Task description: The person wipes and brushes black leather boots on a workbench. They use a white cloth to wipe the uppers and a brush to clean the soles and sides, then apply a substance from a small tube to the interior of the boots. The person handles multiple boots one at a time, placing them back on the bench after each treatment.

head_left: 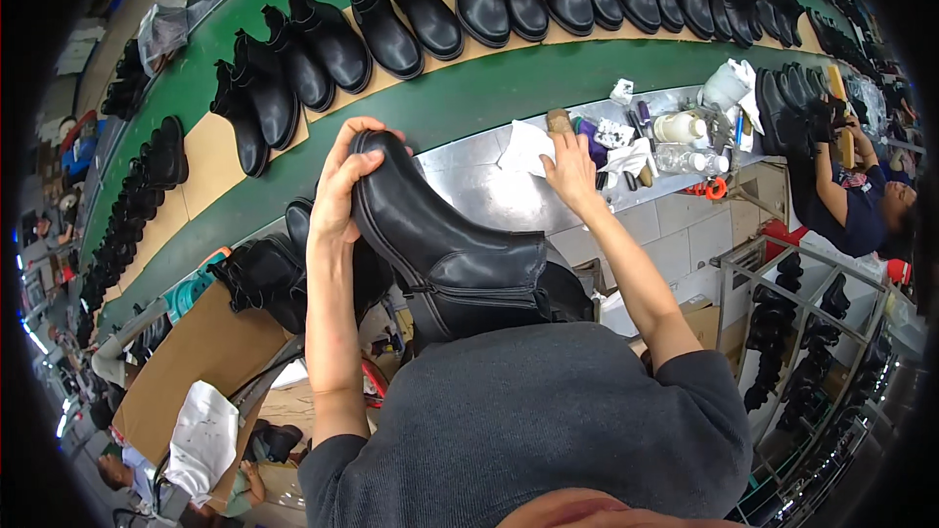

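Note:
A black leather ankle boot [435, 220] with a side zip lies tilted in front of my chest, its toe up and to the left. My left hand [342, 186] is closed round the toe end, thumb over the upper. My right hand [575, 176] reaches out over the metal ledge [474, 191], fingers stretched out. Just beyond its fingertips stands a brown, blunt-ended piece [558, 121], and a white cloth [526, 149] lies at its left. A purple item [589, 137] is partly hidden behind the fingers. Whether my right hand touches any of these, I cannot tell.
A long row of black boots [396, 24] stands on brown card along the green conveyor [411, 103]. Bottles [680, 127], cloths and small tools crowd the ledge's right part. At the far right a co-worker [861, 196] handles boots. A metal rack [782, 303] stands lower right.

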Tool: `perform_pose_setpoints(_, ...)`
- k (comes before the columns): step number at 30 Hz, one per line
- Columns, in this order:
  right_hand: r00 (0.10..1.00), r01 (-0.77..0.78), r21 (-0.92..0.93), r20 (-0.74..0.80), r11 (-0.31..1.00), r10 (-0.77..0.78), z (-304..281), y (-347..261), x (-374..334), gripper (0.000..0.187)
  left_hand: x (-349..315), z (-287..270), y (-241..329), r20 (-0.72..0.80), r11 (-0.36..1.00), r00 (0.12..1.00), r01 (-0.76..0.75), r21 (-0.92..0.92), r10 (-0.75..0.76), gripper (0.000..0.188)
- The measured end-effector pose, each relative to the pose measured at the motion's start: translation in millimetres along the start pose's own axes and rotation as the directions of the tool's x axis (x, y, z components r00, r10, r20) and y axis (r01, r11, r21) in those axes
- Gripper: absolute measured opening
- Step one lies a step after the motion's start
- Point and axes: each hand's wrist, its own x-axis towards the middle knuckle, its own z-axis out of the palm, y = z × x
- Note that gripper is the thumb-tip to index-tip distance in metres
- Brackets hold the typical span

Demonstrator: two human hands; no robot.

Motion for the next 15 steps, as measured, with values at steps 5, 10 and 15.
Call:
perform_pose_setpoints(5, 0.977, -0.139, -0.195, -0.186, 0.971, 0.102, 35, 34, 40, 0.042, 14, 22, -12, -0.049, 0.991, 0.999, 0.012, -0.133, -0.019, 0.046)
perform_pose_setpoints(10, 0.970, -0.215, -0.282, 0.050, 0.935, 0.238, 30, 48, 78, 0.048, 24, 40, -13, -0.093, 0.999, 0.996, 0.014, 0.037, -0.011, 0.063)
perform_pose_setpoints(15, 0.973, -0.217, 0.639, 0.079, 0.738, 0.218, -60, -52, 67, 0.038, 20, 39, -14, -0.226, 0.991, 0.974, 0.042, 0.125, -0.012, 0.066)
